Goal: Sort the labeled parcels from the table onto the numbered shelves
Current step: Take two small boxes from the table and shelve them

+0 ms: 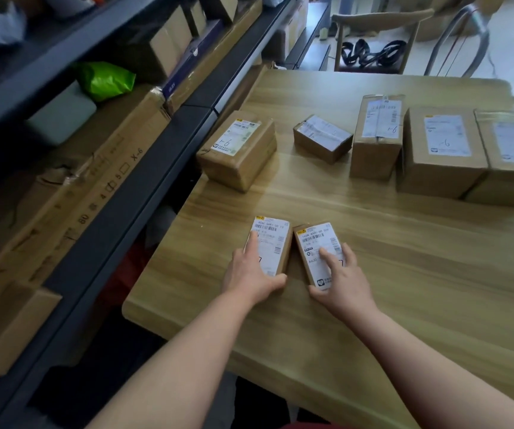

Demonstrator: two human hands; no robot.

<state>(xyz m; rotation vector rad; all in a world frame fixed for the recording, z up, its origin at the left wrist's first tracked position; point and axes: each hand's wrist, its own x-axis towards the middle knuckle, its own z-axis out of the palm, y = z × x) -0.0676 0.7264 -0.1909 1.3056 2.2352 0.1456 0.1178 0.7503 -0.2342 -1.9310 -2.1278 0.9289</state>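
Two small flat labeled parcels lie side by side near the front of the wooden table [373, 274]. My left hand [249, 274] grips the left small parcel [275, 239], fingers along its left side and thumb at its near end. My right hand [339, 280] grips the right small parcel [316, 243], index finger on the label and thumb at its near corner. Farther back stand several larger labeled boxes: one marked "1-6" [238, 150], a small one [322, 137], a tall one [378, 134], and two big ones [444, 150] [509, 156].
Dark metal shelving [131, 187] runs along the left, holding cardboard boxes [73, 193], a green bag [105, 78] and other packages. A wooden chair [373, 38] with black straps stands beyond the table's far edge.
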